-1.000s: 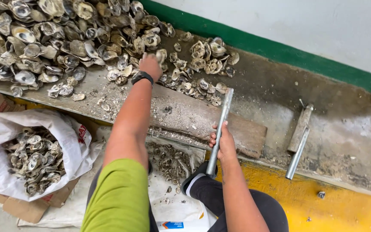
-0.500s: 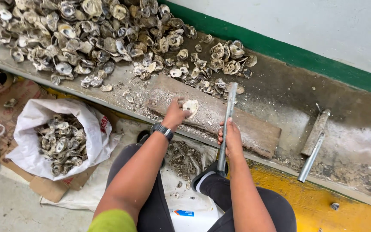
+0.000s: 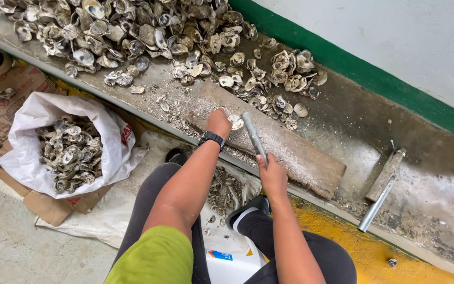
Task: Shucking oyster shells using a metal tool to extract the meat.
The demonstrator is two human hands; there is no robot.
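The left hand presses a single oyster shell against the wooden board on the counter, fingers closed on the shell. The right hand is clenched around a metal rod, whose tip sits just beside the shell at 3 o'clock. A shell pile lies at 11 o'clock of the board; a white bag of shells stands at 9 o'clock.

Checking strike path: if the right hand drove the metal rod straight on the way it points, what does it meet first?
Most likely the oyster shell that the left hand steadies on the wooden board. The metal rod in the right hand points up-left at it. Whether the tip already touches is unclear.
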